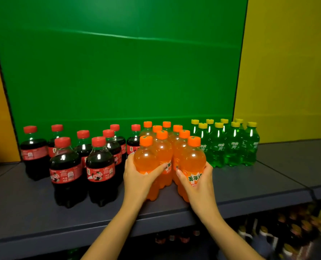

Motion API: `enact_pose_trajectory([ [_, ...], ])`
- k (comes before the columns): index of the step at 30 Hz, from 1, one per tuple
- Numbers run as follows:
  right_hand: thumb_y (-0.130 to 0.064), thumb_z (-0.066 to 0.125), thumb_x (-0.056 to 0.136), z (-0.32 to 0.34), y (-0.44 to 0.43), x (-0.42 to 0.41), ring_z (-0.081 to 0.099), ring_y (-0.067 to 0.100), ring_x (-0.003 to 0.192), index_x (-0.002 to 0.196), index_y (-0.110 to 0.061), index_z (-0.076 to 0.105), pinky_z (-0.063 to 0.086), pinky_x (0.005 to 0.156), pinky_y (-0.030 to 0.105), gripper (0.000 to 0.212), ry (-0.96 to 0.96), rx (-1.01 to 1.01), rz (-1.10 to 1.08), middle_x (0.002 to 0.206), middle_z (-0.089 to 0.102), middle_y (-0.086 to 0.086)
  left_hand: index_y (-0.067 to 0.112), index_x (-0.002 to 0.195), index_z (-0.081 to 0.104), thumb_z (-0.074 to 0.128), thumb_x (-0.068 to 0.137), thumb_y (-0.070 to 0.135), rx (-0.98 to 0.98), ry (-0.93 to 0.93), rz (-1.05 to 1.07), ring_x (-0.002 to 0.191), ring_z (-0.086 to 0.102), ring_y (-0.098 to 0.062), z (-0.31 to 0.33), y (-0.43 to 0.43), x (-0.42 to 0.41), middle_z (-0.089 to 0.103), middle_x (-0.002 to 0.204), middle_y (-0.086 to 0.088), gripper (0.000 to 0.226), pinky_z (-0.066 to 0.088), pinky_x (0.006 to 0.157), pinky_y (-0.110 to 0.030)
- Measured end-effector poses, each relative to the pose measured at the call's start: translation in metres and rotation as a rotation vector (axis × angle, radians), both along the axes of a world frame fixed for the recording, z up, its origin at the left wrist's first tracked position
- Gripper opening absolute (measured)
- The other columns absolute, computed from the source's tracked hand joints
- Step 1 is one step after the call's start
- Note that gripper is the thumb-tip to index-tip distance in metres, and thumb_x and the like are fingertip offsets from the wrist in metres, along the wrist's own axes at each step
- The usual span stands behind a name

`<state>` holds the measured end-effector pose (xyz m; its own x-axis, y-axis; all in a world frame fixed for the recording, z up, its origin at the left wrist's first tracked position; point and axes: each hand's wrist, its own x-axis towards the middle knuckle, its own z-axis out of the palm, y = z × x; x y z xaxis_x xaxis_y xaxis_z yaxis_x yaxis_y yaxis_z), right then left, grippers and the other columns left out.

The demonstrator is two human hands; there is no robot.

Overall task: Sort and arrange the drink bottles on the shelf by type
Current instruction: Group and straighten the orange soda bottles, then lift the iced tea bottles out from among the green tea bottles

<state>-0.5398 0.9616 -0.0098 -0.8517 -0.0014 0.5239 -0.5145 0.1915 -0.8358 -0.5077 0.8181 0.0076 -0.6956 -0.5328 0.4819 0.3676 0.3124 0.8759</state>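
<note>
**Tidying the orange rows, a front bottle in each grip**

Left of the orange bottles [171,145], the colas [67,171] stand loose and staggered on the shelf [24,212], the back one just beside the orange group. The left grip [137,177] curls round the front-left orange [146,158], and the right grip [199,182] clasps the front-right orange [193,160] at its label. Both bottles stand upright at the front of the orange group, a little apart at the base. Right of the orange bottles, the greens [231,147] stand in tight rows. The types already look separated, so this step seems to be straightening. The next move likely calls for easing both front bottles inward and back, level with their rows, without tipping their neighbours. The colas would still need squaring.
</note>
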Motion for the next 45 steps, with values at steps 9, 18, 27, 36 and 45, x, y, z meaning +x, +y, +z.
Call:
enact_pose_trajectory([
  [9,-0.038,0.067,0.077,-0.001,-0.007,-0.024,0.036,0.018,0.126,0.139,-0.011,0.022,0.037,0.103,0.033,0.081,0.002,0.053,0.075,0.134,0.036,0.004,0.027,0.114,0.037,0.085,0.061,0.025,-0.035,0.006,0.050,0.092,0.053,0.009,0.002,0.012,-0.012,0.053,0.101,0.020,0.071,0.044,0.072,-0.006],
  [18,-0.028,0.073,0.075,0.003,0.012,-0.016,0.034,0.014,0.122,0.138,-0.012,0.029,0.032,0.102,0.031,0.078,0.173,0.080,-0.019,0.134,0.032,0.003,0.026,0.130,0.025,0.080,0.067,0.029,-0.159,-0.065,0.077,0.110,0.049,-0.003,-0.003,0.010,0.008,0.045,0.123,0.011,0.084,0.041,0.085,-0.010],
  [27,-0.028,0.060,0.085,0.032,0.025,0.011,0.054,0.003,0.082,0.099,-0.036,0.051,0.043,0.068,0.017,0.019,0.490,0.259,0.144,0.090,0.050,-0.018,0.026,0.094,0.059,0.062,0.083,0.039,-0.541,-0.065,0.279,0.086,0.061,-0.008,0.005,-0.024,0.094,0.062,0.091,0.013,0.018,0.052,0.075,-0.036],
  [36,-0.036,0.054,0.087,0.045,-0.089,0.075,0.055,-0.005,0.085,0.099,-0.032,0.061,0.041,0.068,0.010,0.015,0.622,0.541,0.512,0.092,0.059,-0.023,0.027,0.086,0.059,0.042,0.081,0.054,-0.816,-0.270,0.821,0.070,0.060,-0.003,0.014,-0.113,0.253,0.061,0.075,0.016,0.033,0.052,0.061,-0.030],
  [45,-0.039,0.050,0.090,0.010,-0.232,0.187,0.052,-0.005,0.097,0.103,-0.038,0.057,0.035,0.068,0.008,0.015,0.646,0.629,0.802,0.099,0.055,-0.027,0.027,0.082,0.060,0.040,0.079,0.053,-0.863,-0.667,1.069,0.069,0.065,-0.016,-0.026,-0.208,0.432,0.064,0.073,0.010,0.033,0.044,0.055,-0.024],
])
